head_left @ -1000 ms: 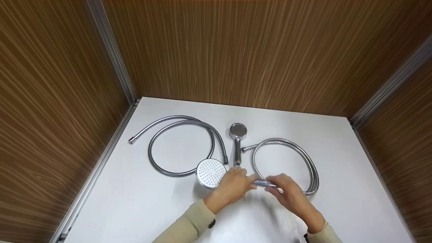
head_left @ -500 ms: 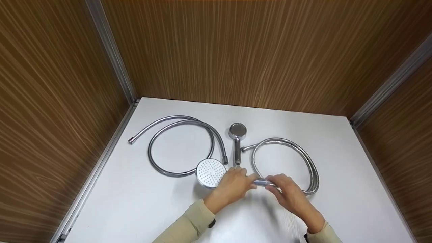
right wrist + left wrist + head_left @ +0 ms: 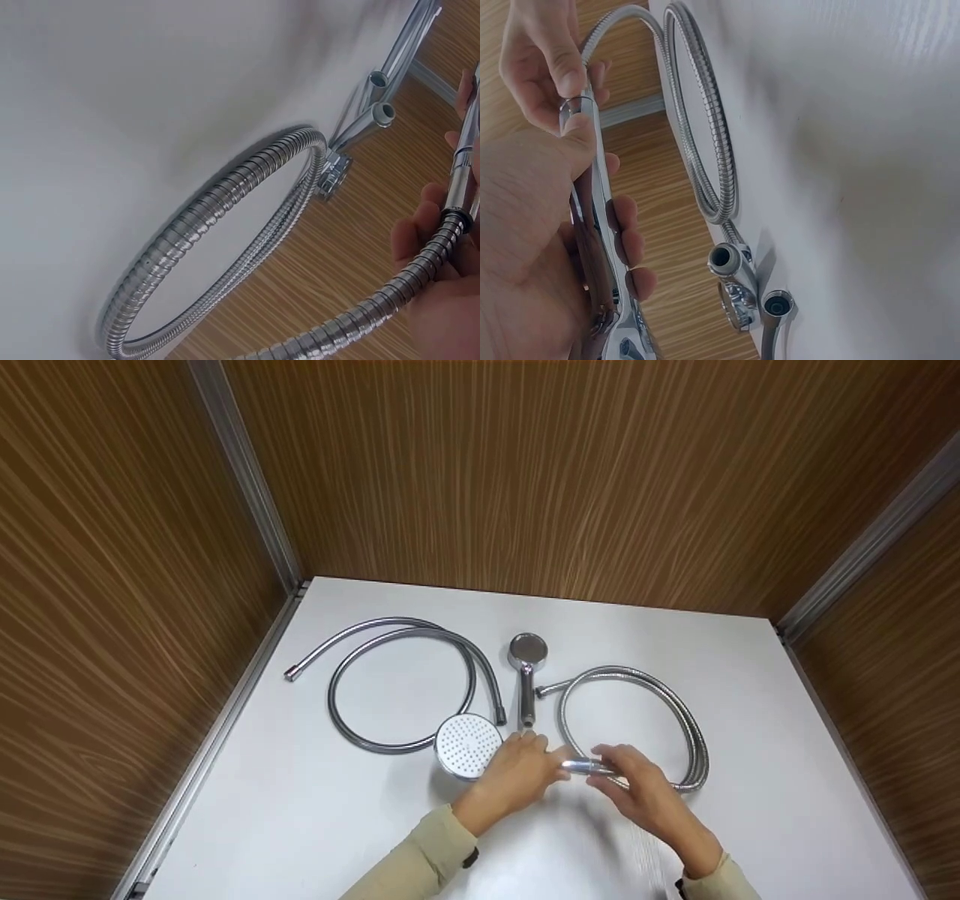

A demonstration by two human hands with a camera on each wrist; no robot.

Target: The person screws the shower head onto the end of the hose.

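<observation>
A large round shower head, chrome with a white nozzle face, is held above the table by my left hand. In the left wrist view, the fingers of that hand curl round its chrome handle. My right hand has its thumb and fingers around the end of a ribbed metal shower hose, right at the bottom of the handle. The right wrist view shows the hose's smooth end nut lined up with the handle between those fingers. Beyond the hand, the hose loops down onto the table.
Behind the hands lies a smaller chrome shower head, its threaded end toward me. A second, darker grey hose is coiled on the white table at the left. Wood-grain panels enclose the back and sides.
My right fingers have shifted slightly around the hose end, the forefinger lifting a little. The left hand and shower head stay nearly in place, and the things lying on the table have not moved.
</observation>
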